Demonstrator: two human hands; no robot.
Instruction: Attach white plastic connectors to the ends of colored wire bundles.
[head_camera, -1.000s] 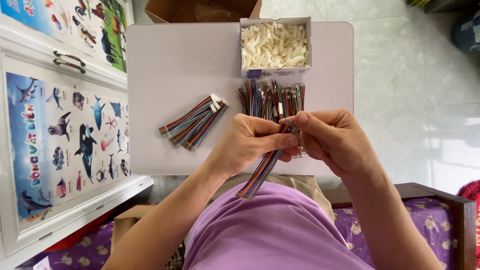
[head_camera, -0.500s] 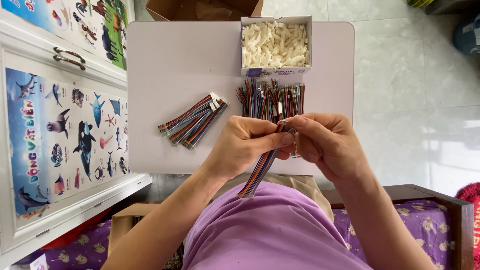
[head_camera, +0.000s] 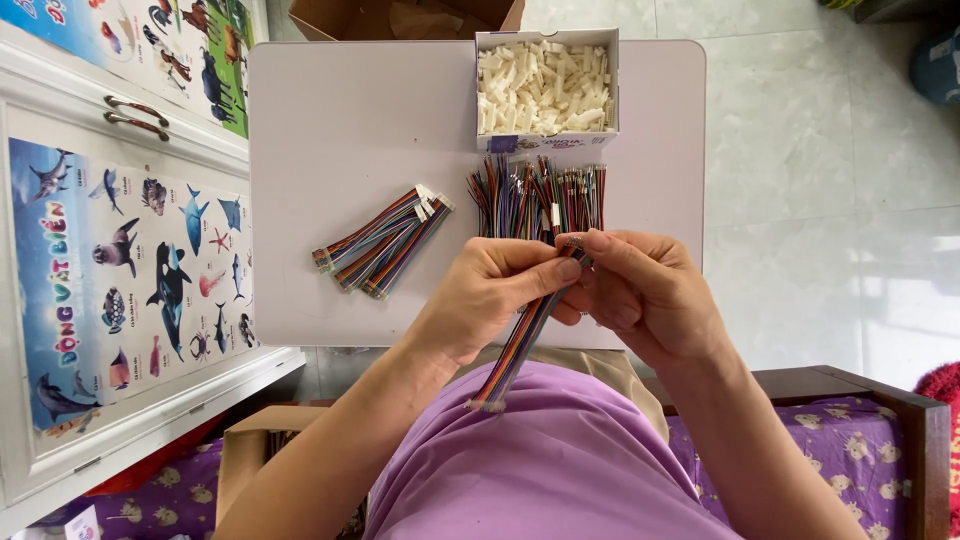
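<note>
Looking down from the head camera, I note both hands raised together over the near edge of the white table (head_camera: 330, 120). My left hand (head_camera: 495, 290) has its fingers curled, thumb pressed against the forefinger, pinching the upper end of a multicoloured ribbon cable (head_camera: 515, 345). My right hand (head_camera: 645, 290) closes on the same end from the right, its fingertips pressed together at the cable's tip; I cannot tell whether a connector sits between them. The cable hangs down toward the near side, its loose end resting just above the purple shirt (head_camera: 560, 470).

On the table, just beyond the hands, lies a pile of loose coloured wire bundles (head_camera: 535, 190). Touching the far side of that pile stands an open box of white plastic connectors (head_camera: 545, 90). To the left, well apart from the hands, lies a small stack of finished cables with white ends (head_camera: 385, 240). A cabinet door with sea-animal pictures (head_camera: 120, 270) stands at far left.
</note>
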